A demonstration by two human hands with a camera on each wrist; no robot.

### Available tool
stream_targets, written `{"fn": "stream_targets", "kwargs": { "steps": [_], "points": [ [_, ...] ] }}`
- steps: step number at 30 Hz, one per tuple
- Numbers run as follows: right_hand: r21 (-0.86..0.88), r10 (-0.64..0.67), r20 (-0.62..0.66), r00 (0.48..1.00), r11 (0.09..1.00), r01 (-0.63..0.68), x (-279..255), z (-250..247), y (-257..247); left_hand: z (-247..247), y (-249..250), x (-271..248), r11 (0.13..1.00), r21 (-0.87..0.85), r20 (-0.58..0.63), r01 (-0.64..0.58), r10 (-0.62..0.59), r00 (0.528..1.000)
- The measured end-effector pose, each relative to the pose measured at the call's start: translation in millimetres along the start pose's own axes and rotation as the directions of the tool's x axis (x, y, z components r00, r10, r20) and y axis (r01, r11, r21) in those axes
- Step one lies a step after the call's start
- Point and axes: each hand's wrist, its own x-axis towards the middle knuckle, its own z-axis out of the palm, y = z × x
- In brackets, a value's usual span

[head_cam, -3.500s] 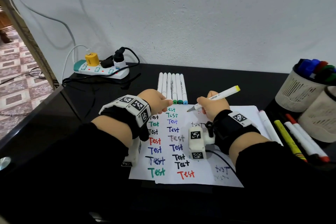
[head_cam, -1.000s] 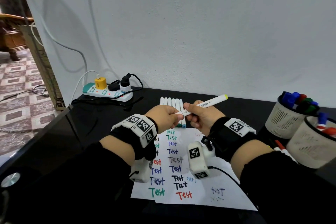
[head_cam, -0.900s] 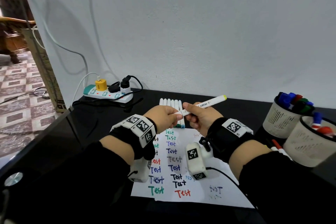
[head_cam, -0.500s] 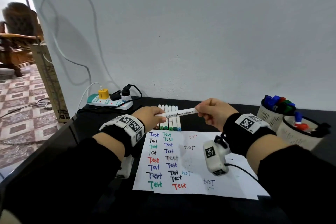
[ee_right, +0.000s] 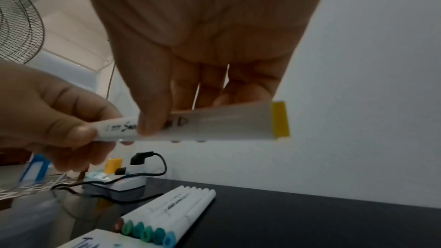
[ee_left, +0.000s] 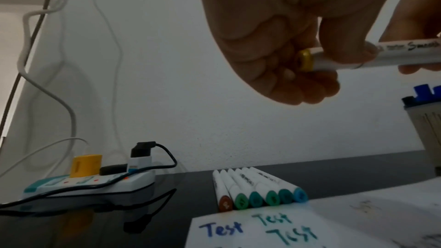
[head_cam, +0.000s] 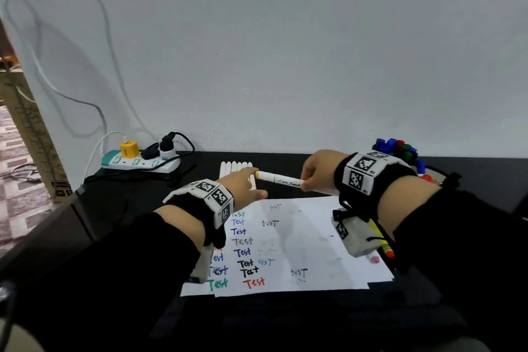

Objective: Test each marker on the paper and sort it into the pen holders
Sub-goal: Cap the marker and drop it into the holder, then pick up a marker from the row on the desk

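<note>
A glossy black surface (head_cam: 285,320) set against a pale grey wall (head_cam: 285,51) carries a white sheet of paper (head_cam: 308,240) covered in rows of "Test" written in blue, green, black and red, with fainter marks to the right. Above the paper's far edge, two hands hold one white marker with yellow end caps (head_cam: 278,178) level in the air. The left hand (head_cam: 243,187) has its fingers (ee_left: 307,84) curled round the marker's left yellow end, thumb pressed on the barrel. The right hand (head_cam: 318,170) pinches the barrel nearer the other end, thumb (ee_right: 155,108) on the near side and fingers behind, the yellow cap jutting past them.

At the right edge stands a pale slotted pen holder (ee_left: 427,129) packed with blue, red and green caps; a second holder beside it is mostly hidden by the right wrist, and whether they touch cannot be told. A white and teal power strip (head_cam: 140,161) with a yellow plug and black cables sits at the back left, well apart from the paper. A row of six white markers with brown, green and blue caps (ee_left: 257,190) lies side by side just beyond the paper's far edge, below the hands. Bare black surface runs between that row and the holder. A yellow marker with a red tip (head_cam: 381,240) lies on the paper's right margin, partly under the right wrist.
</note>
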Motion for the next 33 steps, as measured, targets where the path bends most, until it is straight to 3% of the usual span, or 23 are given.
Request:
{"fn": "stream_targets", "kwargs": {
  "steps": [3,6,12,26,33],
  "points": [
    [-0.044,0.124,0.028,0.992,0.991,-0.123,1,1,21,18,-6,10,0.97,0.238,0.127,0.04,-0.072,0.989],
    [-0.012,0.244,0.113,0.963,0.97,-0.245,1,9,51,38,-7,23,0.904,0.428,0.256,-0.007,-0.113,0.96],
    [0.032,0.408,0.158,0.899,0.908,-0.417,7,37,99,60,-6,36,0.833,0.55,0.32,-0.06,-0.145,0.936],
    [0.029,0.427,0.176,0.887,0.898,-0.438,14,82,110,74,-11,46,0.795,0.604,0.299,-0.057,-0.159,0.941],
    [0.013,0.394,0.145,0.908,0.917,-0.4,13,90,104,74,-10,43,0.79,0.611,0.295,-0.055,-0.163,0.941]
  ]
}}
